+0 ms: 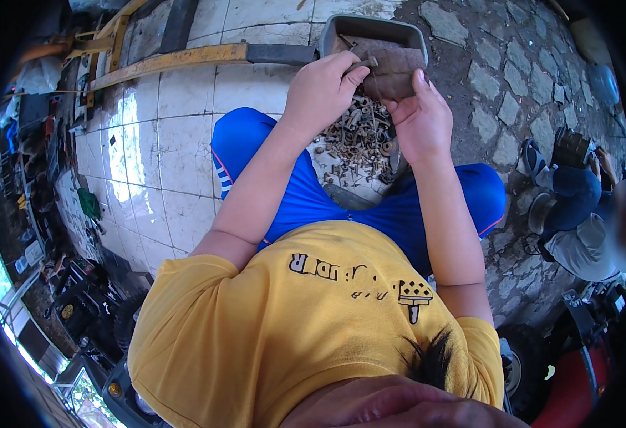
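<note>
My left hand (pixel 321 91) is closed, with a rusty bolt (pixel 364 64) pinched between thumb and fingers. Beside it, my right hand (pixel 424 123) grips the near right edge of a worn brown sheet (pixel 397 74), which looks like sandpaper, thumb and fingers at its corner. The bolt's head lies against or just over the sheet's left side; I cannot tell whether they touch. Below both hands, a loose pile of bolts, nuts and other small metal parts (pixel 361 139) is spread over the tiles. Behind the sheet stands a grey plastic basin (pixel 414 34), partly hidden by it.
A long yellow and dark metal bar (pixel 199 64) crosses the white tiled floor (pixel 184 146) at left. Rough stone paving (pixel 502 107) lies to the right, where another person (pixel 584 228) sits. Motorcycle parts (pixel 88 307) crowd the lower left; a wheel (pixel 523 364) stands lower right.
</note>
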